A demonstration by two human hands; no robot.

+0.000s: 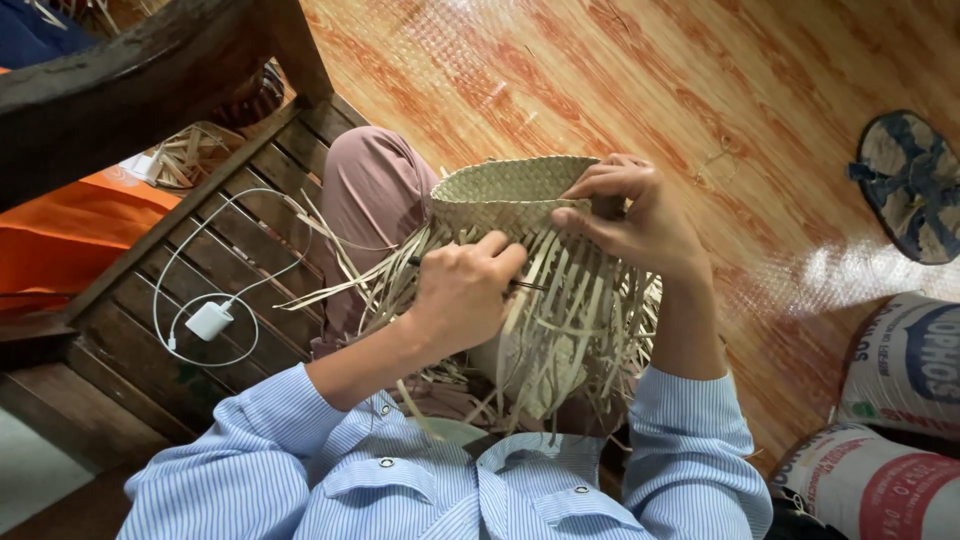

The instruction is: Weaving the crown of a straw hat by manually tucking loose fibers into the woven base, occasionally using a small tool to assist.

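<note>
The person sits on a slatted wooden bench (pixel 230 270) with a half-woven basket (pixel 510 195) resting on the lap, over a knee in pink trousers (pixel 370 195). The basket's finished part points away from the body; loose pale strips (pixel 570 320) fan out from it toward the striped blue shirt (pixel 400 480).

The left hand (pixel 465 290) is clenched around a thin dark tool (pixel 525 287), its tip lying among the strips just below the woven edge. The right hand (pixel 630 215) grips the basket's woven wall, fingers curled over the far side and thumb pressed on the near side.

On the bench to the left lies a white charger (pixel 210 320) with its cable looped around it. More strips (pixel 190 155) sit in a pile beyond the bench. On the wood-patterned floor (pixel 700 90) to the right lie a blue sandal (pixel 910 185) and printed sacks (pixel 890 430).
</note>
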